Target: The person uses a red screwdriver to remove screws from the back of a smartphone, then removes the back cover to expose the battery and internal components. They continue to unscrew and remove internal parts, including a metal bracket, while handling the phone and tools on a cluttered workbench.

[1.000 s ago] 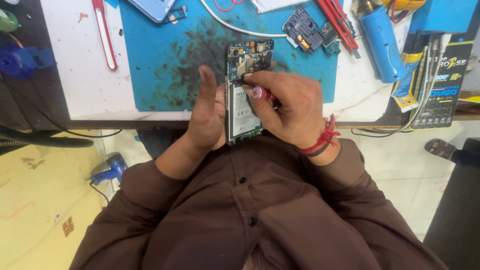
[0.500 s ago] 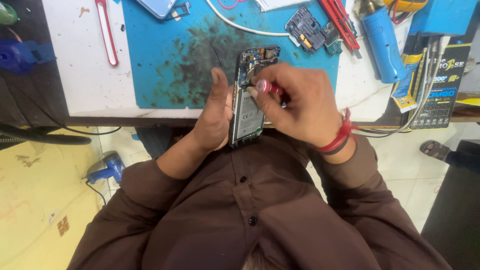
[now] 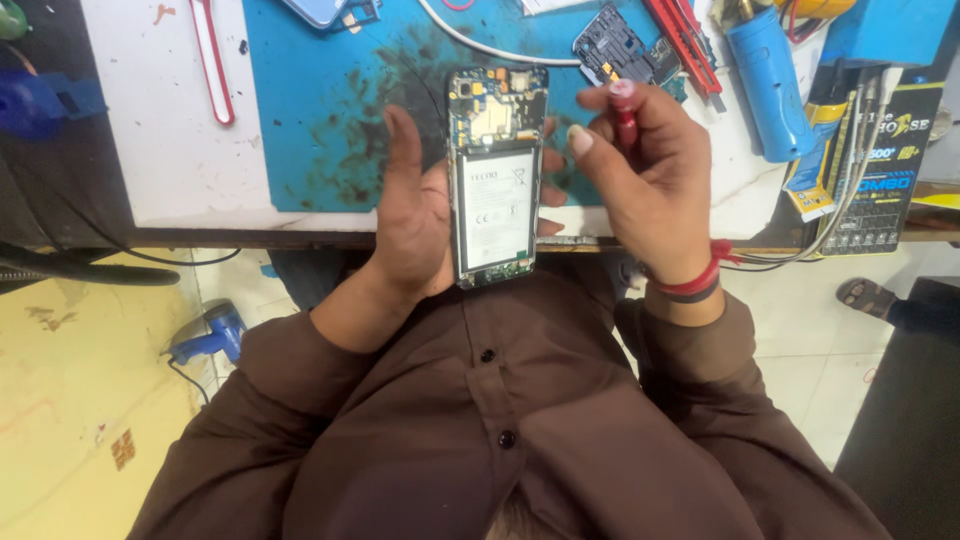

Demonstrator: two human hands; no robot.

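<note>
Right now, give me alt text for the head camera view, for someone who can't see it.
A left hand cradles an opened smartphone, battery and circuit board exposed, while the right hand holds a red-handled tool beside it. Behind lie a stained blue work mat, red tweezers and a blue cylindrical tool.

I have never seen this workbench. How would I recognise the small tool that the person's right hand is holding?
Start at the blue work mat on the white bench. At its near edge the left hand cradles an opened phone with its white battery showing. Just right of it, the right hand pinches a thin red-handled tool; unlike the red tools lying on the bench, it stands upright between fingers, with a pale rounded cap.
</note>
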